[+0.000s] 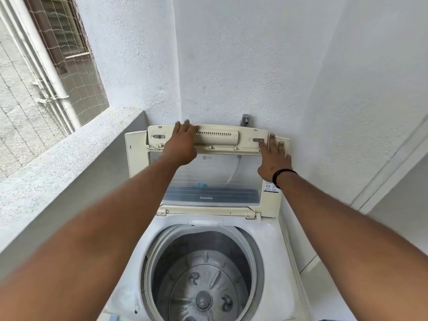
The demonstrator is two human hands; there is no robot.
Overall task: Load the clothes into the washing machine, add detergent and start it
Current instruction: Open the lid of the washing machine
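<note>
A white top-loading washing machine stands below me with its yellowed lid raised upright against the back wall. The steel drum is open and holds no clothes; its grey pulsator shows at the bottom. My left hand lies flat on the lid's upper edge at the left, fingers over the top. My right hand rests flat on the lid's upper right corner, a black band on its wrist. No clothes or detergent are in view.
A grey concrete ledge runs along the left, under a netted window opening with a white pipe. White textured walls close in behind and to the right. A metal tap sticks out of the wall just above the lid.
</note>
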